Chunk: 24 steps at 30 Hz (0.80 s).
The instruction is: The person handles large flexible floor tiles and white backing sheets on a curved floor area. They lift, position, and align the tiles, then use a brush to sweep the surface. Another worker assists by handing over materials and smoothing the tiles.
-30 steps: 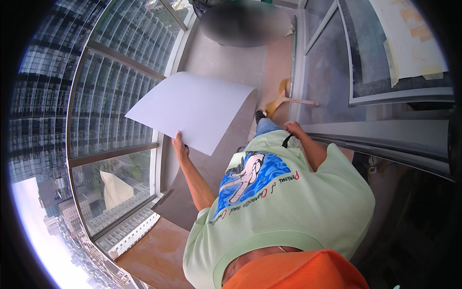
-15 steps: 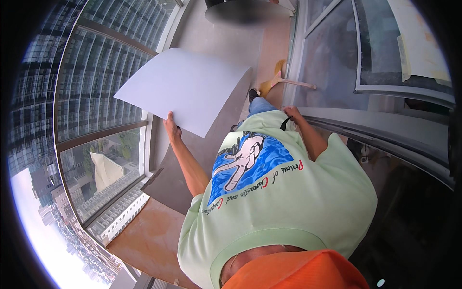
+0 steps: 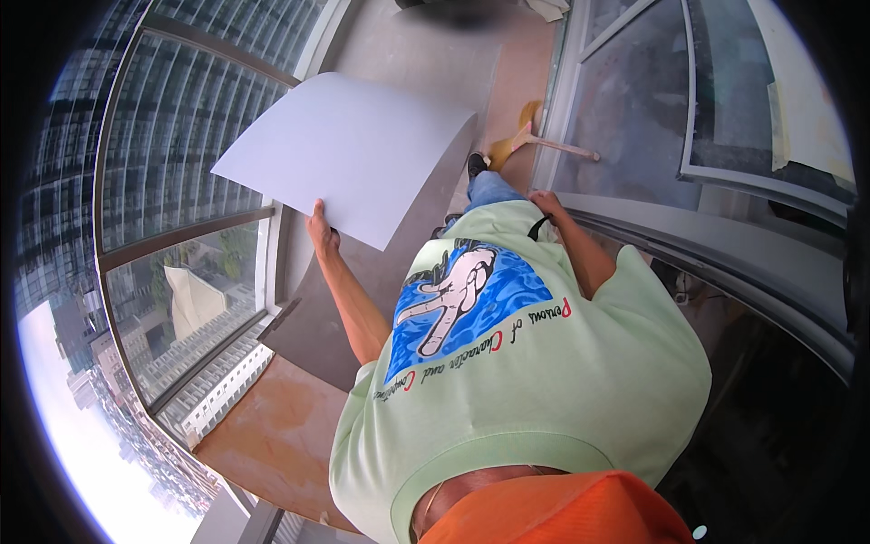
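Note:
A large, thin white sheet point(image 3: 353, 145) spreads out in front of me to the left, its far side bowed upward. My left hand point(image 3: 321, 228) grips its near edge, thumb on top and the other fingers underneath. By my right hip, my right hand point(image 3: 546, 204) is closed at a black strap point(image 3: 537, 228) that shows against the hem of my pale green shirt. What else lies inside that palm is hidden.
A broom point(image 3: 524, 138) with yellow bristles lies by my foot, its handle pointing right. Tall windows point(image 3: 186, 136) line the left, glass sliding panels point(image 3: 625, 118) the right. Brown board point(image 3: 263, 426) covers the floor at lower left. A dark round object point(image 3: 462, 11) is at the far end.
The sheet and my left hand sit slightly higher in the picture. My view has shifted a little, and both hands keep their hold.

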Tool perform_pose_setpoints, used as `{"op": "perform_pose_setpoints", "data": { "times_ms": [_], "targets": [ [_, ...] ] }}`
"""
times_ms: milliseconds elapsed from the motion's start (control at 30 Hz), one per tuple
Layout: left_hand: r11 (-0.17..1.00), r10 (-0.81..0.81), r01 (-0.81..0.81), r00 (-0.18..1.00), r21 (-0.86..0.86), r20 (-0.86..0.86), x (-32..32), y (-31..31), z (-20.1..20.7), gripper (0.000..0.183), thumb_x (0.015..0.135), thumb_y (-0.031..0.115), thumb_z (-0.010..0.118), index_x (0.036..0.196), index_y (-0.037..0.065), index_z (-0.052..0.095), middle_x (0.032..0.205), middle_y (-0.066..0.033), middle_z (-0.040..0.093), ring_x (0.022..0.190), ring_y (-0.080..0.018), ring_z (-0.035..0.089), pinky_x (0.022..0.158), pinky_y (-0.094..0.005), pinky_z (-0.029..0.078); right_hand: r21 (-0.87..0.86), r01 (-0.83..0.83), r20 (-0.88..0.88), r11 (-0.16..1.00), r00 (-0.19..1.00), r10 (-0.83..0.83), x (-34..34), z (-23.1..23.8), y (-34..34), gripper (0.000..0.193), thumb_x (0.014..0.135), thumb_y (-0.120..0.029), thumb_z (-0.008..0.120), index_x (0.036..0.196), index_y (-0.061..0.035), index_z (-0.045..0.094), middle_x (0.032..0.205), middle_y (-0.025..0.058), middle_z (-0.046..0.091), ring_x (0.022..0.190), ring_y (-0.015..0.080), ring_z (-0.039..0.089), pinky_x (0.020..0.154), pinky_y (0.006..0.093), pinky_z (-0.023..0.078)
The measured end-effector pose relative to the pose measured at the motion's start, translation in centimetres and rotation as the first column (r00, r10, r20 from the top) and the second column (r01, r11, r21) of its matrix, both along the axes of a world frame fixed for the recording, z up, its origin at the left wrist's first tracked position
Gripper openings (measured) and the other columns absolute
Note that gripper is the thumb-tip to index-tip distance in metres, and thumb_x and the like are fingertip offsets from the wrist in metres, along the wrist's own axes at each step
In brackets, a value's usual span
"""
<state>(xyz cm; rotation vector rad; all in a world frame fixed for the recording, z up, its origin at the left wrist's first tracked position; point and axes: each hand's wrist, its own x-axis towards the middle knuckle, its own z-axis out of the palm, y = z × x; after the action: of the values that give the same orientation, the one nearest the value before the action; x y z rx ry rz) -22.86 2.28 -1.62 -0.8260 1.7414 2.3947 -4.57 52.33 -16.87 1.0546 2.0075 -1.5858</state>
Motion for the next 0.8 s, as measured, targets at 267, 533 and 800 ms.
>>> {"op": "perform_pose_setpoints", "data": {
  "times_ms": [267,533,800],
  "targets": [
    [1.0,-0.006,0.006,1.0,-0.02,-0.01,0.0,0.5,-0.8,0.043,0.09,0.01,0.052,0.127,-0.007,0.04,0.118,-0.0168,0.054,0.104,-0.0274,0.056,0.089,-0.0385,0.048,-0.06,0.019,0.068,0.998,0.998,-0.015,-1.1,1.9,-0.3,0.021,0.081,-0.024,0.058,0.089,-0.0051,0.064,0.071,0.0045,0.059,0.054,0.0123,0.053,0.045,0.0263,0.043],
    [1.0,-0.019,0.019,0.999,0.018,-0.035,0.0,0.0,-2.1,0.048,0.088,0.01,0.053,0.131,-0.003,0.037,0.121,-0.0166,0.051,0.107,-0.0283,0.054,0.092,-0.04,0.047,-0.041,0.008,0.01,0.999,1.0,-0.008,-1.7,0.4,-0.3,0.02,0.08,-0.022,0.059,0.09,-0.0053,0.065,0.07,0.0037,0.06,0.055,0.0122,0.054,0.046,0.0265,0.044],
    [1.0,0.005,-0.005,1.0,0.01,-0.009,1.0,0.0,-2.2,0.046,0.091,0.011,0.051,0.131,-0.004,0.036,0.126,-0.0174,0.049,0.112,-0.0279,0.052,0.095,-0.0394,0.044,-0.029,0.016,-0.054,0.999,0.998,-0.017,-0.5,-1.0,-0.5,0.019,0.078,-0.019,0.058,0.085,-0.0045,0.069,0.066,0.0014,0.059,0.053,0.0106,0.051,0.047,0.0265,0.04]
  ]
}}
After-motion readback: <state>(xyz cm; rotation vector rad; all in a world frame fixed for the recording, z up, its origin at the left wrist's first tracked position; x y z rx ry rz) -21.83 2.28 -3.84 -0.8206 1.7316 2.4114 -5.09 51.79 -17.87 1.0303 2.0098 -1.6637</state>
